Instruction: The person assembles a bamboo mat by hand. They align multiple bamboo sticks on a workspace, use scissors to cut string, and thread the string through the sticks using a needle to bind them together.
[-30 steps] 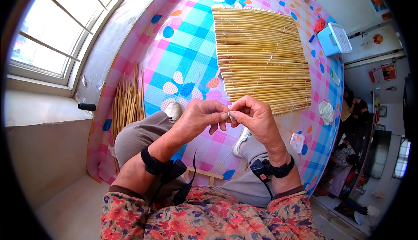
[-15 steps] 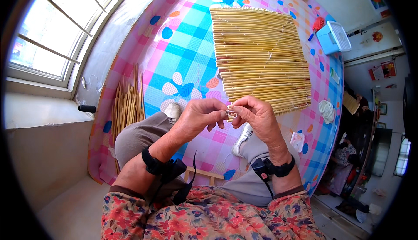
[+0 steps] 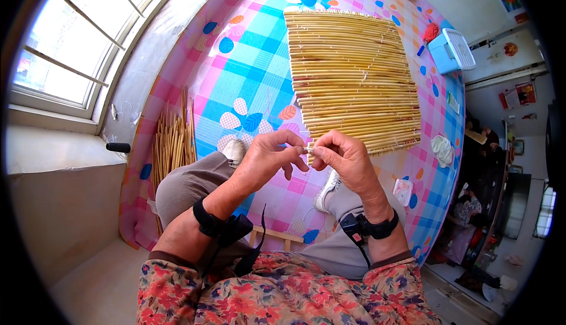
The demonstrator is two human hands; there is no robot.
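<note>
My left hand [image 3: 266,159] and my right hand [image 3: 346,159] meet at the near left corner of a mat of thin straw-coloured sticks [image 3: 354,80]. Both hands pinch a short bit of white cord [image 3: 308,149] between thumb and forefinger. The fingertips hide most of the cord, so I cannot tell whether it is knotted. The left hand's other fingers hang loosely spread, while those of the right are curled. The mat lies flat, its sticks side by side and tied with cord.
A bundle of loose sticks [image 3: 171,148] stands left of my knee, by the windowed wall. On the checked floor cover [image 3: 236,60] lie a white cloth [image 3: 442,150] and a small clear box [image 3: 403,192]. A blue lidded bin [image 3: 445,53] stands at the far right.
The white loop that showed between my fingertips has shrunk to a small bit of cord. My left fingers have shifted slightly and spread; the mat has stayed in place.
</note>
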